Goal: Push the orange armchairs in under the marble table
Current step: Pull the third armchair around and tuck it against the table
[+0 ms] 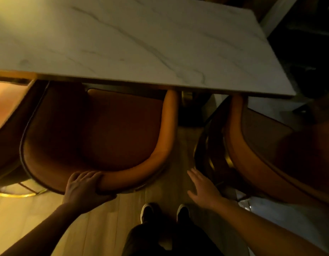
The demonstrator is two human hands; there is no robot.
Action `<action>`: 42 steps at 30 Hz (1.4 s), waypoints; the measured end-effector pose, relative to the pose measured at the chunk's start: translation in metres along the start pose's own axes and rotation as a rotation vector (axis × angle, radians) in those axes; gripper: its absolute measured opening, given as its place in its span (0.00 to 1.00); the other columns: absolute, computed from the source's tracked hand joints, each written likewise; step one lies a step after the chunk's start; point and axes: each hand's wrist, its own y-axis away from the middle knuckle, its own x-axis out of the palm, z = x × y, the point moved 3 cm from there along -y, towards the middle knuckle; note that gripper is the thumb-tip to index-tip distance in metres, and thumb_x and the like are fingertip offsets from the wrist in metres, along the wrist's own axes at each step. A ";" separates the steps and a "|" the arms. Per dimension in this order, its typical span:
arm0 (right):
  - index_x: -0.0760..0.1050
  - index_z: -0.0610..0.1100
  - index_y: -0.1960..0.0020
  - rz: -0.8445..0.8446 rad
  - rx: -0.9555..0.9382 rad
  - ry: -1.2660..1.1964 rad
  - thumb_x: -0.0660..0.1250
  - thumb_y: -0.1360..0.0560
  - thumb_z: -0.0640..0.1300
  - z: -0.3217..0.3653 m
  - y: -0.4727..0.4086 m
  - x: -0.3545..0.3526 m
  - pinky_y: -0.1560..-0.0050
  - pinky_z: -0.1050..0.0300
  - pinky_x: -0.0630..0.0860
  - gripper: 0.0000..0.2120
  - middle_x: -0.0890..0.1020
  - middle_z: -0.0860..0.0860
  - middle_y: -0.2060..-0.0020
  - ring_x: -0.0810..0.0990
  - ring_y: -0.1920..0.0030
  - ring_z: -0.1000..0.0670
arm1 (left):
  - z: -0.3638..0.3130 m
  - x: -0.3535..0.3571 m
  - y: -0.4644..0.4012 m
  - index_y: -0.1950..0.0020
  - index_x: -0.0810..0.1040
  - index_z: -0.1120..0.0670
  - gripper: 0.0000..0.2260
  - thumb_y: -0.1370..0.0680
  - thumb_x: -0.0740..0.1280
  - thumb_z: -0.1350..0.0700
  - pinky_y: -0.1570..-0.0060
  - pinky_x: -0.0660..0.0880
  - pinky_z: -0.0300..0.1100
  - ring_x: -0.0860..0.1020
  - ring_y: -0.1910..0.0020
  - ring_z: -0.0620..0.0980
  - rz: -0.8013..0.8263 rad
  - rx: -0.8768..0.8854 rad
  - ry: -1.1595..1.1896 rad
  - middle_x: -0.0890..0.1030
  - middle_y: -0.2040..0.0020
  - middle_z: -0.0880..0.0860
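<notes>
A white marble table (pixel 141 43) fills the top of the view. Below its near edge stands an orange armchair (pixel 123 130), its front tucked under the tabletop. My left hand (pixel 84 187) grips the curved top of this chair's backrest. A second orange armchair (pixel 261 145) stands to the right, turned at an angle, only its front corner under the table. My right hand (pixel 202 185) hovers with fingers spread in the gap between the two chairs, close to the second chair's dark outer shell and not holding it.
A third orange seat (pixel 6 100) shows at the left edge. My two shoes (pixel 165 211) stand on the pale wood floor just behind the chairs. A gold table leg (pixel 186 97) is visible between the chairs. Dark floor lies at the far right.
</notes>
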 end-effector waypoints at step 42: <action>0.44 0.51 0.21 -0.325 0.445 -0.181 0.65 0.24 0.59 -0.422 0.178 -0.058 0.24 0.39 0.40 0.41 0.49 0.47 0.20 0.43 0.22 0.43 | -0.595 -0.039 -0.103 0.24 0.66 0.48 0.29 0.24 0.70 0.47 0.29 0.66 0.49 0.66 0.26 0.51 0.304 0.612 0.300 0.69 0.25 0.50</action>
